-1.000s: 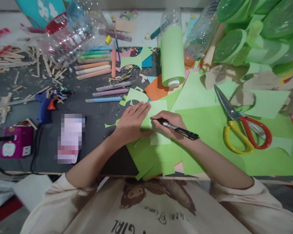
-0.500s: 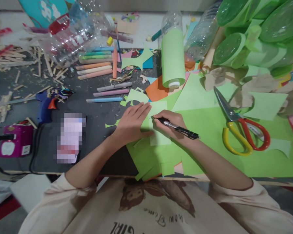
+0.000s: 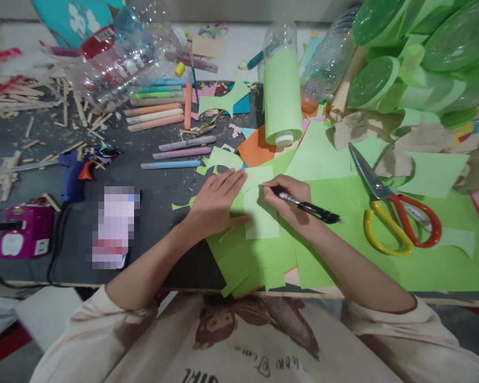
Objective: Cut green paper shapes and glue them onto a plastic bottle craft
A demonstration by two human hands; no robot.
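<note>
My right hand (image 3: 288,201) grips a black pen (image 3: 315,209), its tip over a pale green paper piece (image 3: 260,221). A faint curved line shows on that piece near the tip. Flat on the paper's left edge lies my left hand (image 3: 215,199), fingers stretched out and pointing away from me. Under the piece are brighter green sheets (image 3: 327,239). Beyond my hands, a clear bottle wrapped in green paper (image 3: 282,96) lies with its white cap toward me.
Scissors (image 3: 383,197) with red and yellow handles lie at right, near crumpled brown paper (image 3: 395,151). Several markers (image 3: 179,165), a blue glue gun (image 3: 72,173) and a phone (image 3: 115,226) lie at left. Green-wrapped bottles (image 3: 423,74) pile up at the back right.
My right hand and the pen have moved a little to the right across the pale paper, uncovering the curved line. The left hand stays in place on the paper.
</note>
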